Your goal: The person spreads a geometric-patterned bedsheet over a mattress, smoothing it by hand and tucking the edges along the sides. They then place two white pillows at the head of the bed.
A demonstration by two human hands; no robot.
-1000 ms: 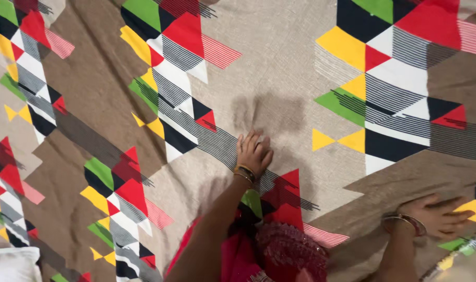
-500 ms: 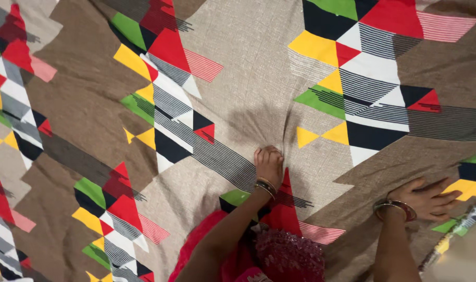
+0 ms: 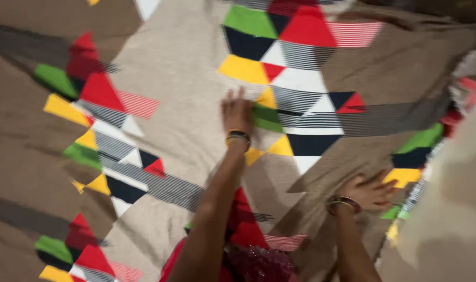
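1. Left hand (image 3: 237, 110) lay palm-down on bedsheet (image 3: 185, 104), fingers spread flat, nothing gripped, pressed against the cloth beside a yellow and green patch
2. Left wrist wore dark and gold bangles (image 3: 238, 138); left arm stretched far forward from bottom centre of the view
3. Right hand (image 3: 368, 190) rested flat near right edge of sheet, fingers splayed and blurred, no hold seen, only touching the brown part of the fabric
4. Right wrist carried red and gold bangles (image 3: 344, 202)
5. Bedsheet spread wide under both hands, filling almost the whole view; beige and brown ground with triangles in red, yellow, green, black, white, plus striped bands
6. Soft folds visible in cloth between the two hands and toward the right edge
7. Red garment (image 3: 238, 261) with sparkly trim seen at bottom centre, between the arms
8. Plain beige surface (image 3: 447, 219) ran along right side past the sheet edge; whole view motion-blurred
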